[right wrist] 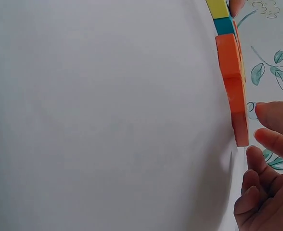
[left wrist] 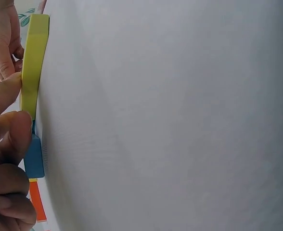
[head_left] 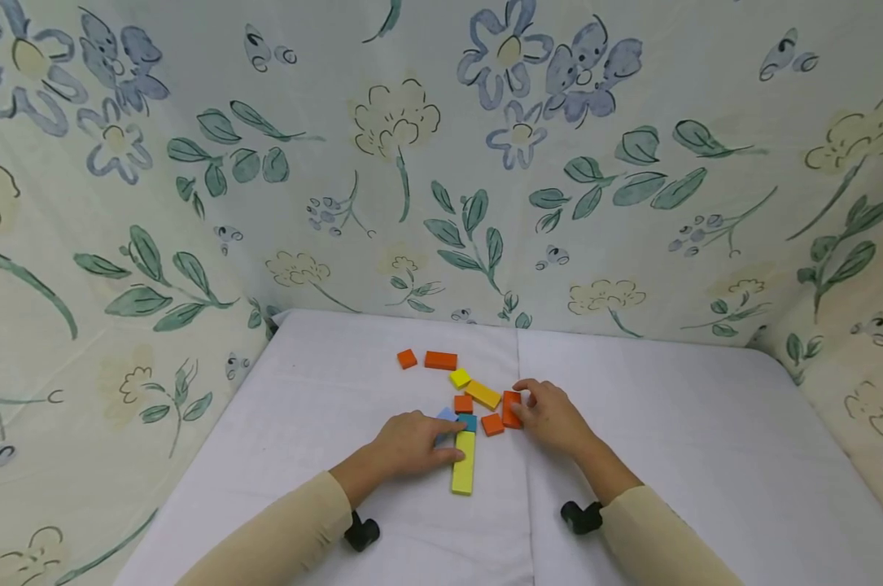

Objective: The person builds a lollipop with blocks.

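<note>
On the white cloth, my left hand has its thumb on the side of a long yellow block and its index finger at a teal block by the far end. A light blue block lies just beyond that hand, partly covered. The left wrist view shows the thumb tip against the yellow block, other fingers bent. My right hand is at the right side of an upright-lying orange-red block. In the right wrist view, its fingers are spread and stand apart from the orange blocks.
A small orange block and another orange block lie between the hands. Beyond them are an amber block, a small yellow block, a long orange block and a small orange one. Flowered cloth hangs behind.
</note>
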Action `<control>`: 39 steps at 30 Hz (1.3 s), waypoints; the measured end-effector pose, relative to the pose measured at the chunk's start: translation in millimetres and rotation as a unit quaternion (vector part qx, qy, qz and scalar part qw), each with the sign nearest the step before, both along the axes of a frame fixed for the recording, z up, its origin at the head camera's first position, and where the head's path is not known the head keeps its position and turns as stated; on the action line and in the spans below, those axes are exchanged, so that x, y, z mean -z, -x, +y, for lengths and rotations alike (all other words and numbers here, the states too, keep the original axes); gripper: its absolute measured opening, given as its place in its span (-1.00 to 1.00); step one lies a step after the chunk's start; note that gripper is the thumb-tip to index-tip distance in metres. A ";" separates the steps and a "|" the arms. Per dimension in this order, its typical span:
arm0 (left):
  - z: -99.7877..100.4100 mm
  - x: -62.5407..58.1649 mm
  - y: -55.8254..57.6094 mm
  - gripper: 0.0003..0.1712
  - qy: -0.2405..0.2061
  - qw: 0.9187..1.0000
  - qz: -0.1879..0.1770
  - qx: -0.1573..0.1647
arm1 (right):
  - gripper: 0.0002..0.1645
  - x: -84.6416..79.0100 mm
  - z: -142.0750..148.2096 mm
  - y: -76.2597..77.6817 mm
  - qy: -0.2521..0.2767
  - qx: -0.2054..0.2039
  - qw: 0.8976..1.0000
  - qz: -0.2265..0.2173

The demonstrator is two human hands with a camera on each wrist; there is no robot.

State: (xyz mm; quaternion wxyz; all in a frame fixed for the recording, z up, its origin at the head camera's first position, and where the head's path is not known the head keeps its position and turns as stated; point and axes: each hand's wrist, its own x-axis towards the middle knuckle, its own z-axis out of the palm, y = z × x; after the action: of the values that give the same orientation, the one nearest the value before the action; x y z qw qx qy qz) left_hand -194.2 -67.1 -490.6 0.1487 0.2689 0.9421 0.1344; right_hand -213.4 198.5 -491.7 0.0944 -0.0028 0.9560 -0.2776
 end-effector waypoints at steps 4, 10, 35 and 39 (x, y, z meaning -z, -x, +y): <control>1.4 -0.4 -0.9 -0.38 -0.006 1.000 -0.006 -0.009 | -0.43 3.8 0.2 0.9 0.005 0.001 1.000 -0.013; 2.6 -0.8 0.3 -0.37 0.003 1.000 -0.003 -0.015 | -0.40 6.8 2.1 2.0 -0.001 -0.005 1.000 -0.024; 0.5 -1.0 1.5 -0.36 -0.003 1.000 -0.004 0.000 | -0.56 7.2 5.8 2.2 -0.006 -0.008 1.000 -0.008; -0.1 0.0 2.2 -0.39 -0.007 1.000 -0.010 0.007 | -0.49 4.2 8.9 3.5 -0.003 -0.045 0.999 -0.022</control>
State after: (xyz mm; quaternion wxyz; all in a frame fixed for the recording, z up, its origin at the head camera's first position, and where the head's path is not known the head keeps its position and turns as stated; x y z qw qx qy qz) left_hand -196.5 -67.2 -490.6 0.1575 0.2749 0.9376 0.1433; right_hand -216.8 207.4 -495.8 0.1278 -0.0397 0.9535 -0.2700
